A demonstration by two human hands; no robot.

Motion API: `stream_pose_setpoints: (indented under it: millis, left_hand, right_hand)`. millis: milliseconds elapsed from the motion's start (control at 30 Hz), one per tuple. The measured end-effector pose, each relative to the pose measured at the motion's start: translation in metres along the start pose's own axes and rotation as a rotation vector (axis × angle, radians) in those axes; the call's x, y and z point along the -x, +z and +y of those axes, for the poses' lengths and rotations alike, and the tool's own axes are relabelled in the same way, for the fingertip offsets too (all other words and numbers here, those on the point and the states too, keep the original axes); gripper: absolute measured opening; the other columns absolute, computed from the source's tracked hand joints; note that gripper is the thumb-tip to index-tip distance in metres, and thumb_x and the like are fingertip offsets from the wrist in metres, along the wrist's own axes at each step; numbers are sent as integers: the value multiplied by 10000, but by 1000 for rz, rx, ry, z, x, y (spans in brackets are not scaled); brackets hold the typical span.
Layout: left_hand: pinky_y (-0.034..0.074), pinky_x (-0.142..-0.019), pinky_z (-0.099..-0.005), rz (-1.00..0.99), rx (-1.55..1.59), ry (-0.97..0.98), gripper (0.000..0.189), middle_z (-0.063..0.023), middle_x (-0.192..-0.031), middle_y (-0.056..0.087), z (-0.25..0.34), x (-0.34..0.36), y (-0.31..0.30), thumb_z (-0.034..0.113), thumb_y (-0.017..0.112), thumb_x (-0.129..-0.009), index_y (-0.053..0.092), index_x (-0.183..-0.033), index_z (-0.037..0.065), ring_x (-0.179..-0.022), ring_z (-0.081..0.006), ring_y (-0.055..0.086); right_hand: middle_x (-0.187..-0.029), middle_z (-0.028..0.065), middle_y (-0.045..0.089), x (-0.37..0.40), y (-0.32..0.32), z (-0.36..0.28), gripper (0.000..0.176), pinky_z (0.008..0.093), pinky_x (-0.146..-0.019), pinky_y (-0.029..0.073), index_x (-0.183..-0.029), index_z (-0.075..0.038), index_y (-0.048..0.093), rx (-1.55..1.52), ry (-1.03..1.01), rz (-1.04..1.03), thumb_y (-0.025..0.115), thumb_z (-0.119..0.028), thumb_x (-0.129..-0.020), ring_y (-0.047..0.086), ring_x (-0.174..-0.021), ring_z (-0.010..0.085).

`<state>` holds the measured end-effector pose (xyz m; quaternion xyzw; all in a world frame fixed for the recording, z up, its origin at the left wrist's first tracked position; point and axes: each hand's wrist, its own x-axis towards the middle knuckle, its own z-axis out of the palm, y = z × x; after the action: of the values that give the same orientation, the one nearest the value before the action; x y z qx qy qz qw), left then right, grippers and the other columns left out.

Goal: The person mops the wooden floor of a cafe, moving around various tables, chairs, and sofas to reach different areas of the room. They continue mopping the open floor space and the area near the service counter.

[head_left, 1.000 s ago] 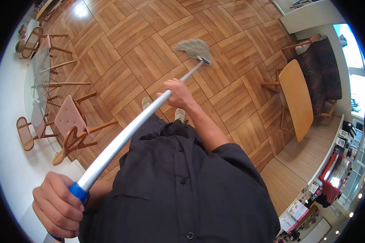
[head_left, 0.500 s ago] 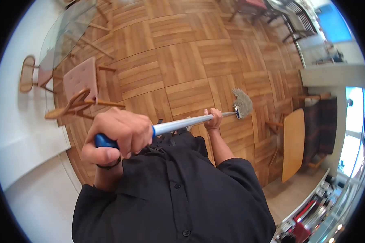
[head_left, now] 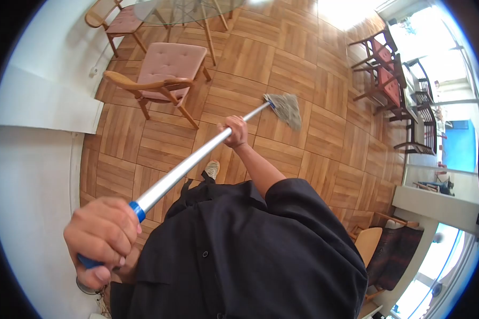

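Note:
My left hand (head_left: 104, 234) is closed round the blue grip at the near end of a mop (head_left: 181, 167). Farther down its silver shaft, my right hand (head_left: 234, 131) is wrapped round the pole. The shaft slants away from me, up and to the right. At its far end the grey string mop head (head_left: 286, 110) lies spread on the wooden parquet floor (head_left: 324, 141). One of my shoes (head_left: 213, 169) shows below the shaft, and the other is hidden.
A pink-cushioned wooden chair (head_left: 173, 66) stands left of the mop head, near a glass table (head_left: 175, 10) and a second pink chair (head_left: 125, 20). Red-seated chairs (head_left: 388, 85) line the right side. A dark-covered seat (head_left: 396, 255) is at lower right. White wall (head_left: 32, 175) runs along my left.
My view has turned to the right. Both hands and the mop have shifted left in view, and the mop head has moved up-left, its strands now trailing down-right. Both hands keep their hold.

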<state>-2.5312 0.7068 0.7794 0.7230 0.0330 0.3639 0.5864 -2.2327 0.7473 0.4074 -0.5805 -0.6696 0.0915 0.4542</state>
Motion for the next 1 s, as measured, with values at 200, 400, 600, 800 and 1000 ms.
stream_pose_setpoints:
  millis: [200, 400, 600, 800, 1000]
  left_hand:
    - [519, -613, -311, -132, -250, -50, 236, -27, -578, 594, 52, 34, 18, 255, 643, -737, 601, -591, 74, -509, -184, 603]
    - [495, -577, -250, -196, -276, 74, 368, 3, -567, 610, 72, 72, 37, 404, 723, -776, 619, -607, 93, -505, -136, 607]
    - [490, -548, -253, -177, -60, 167, 345, -17, -554, 603, 58, 94, 67, 356, 740, -762, 623, -597, 76, -476, -144, 593]
    - [461, -550, -238, -263, 195, 188, 335, -16, -512, 572, 38, 80, 100, 330, 728, -756, 605, -569, 80, -431, -136, 555]
    - [455, -565, -270, -455, 460, 143, 305, -22, -524, 576, 3, 64, 162, 296, 714, -730, 600, -566, 66, -433, -158, 551]
  right_hand:
    - [-612, 124, 506, -29, 71, -65, 314, 439, -611, 403, -608, -74, 436, -243, -100, -247, 700, -202, -719, 521, -630, 343]
    - [-646, 135, 550, -8, 68, -107, 372, 446, -656, 448, -627, -42, 511, -321, -187, -428, 751, -289, -766, 565, -692, 351]
    - [-671, 150, 589, 56, 6, -98, 398, 452, -697, 474, -603, -40, 537, -202, -23, -349, 755, -327, -771, 591, -720, 356]
    - [-761, 156, 645, 151, -80, -87, 408, 475, -787, 482, -633, -60, 593, -4, 249, -291, 723, -406, -805, 622, -841, 367]
    - [-708, 151, 600, 263, -159, -84, 431, 483, -731, 461, -627, -58, 529, 131, 445, -76, 756, -386, -792, 584, -782, 373]
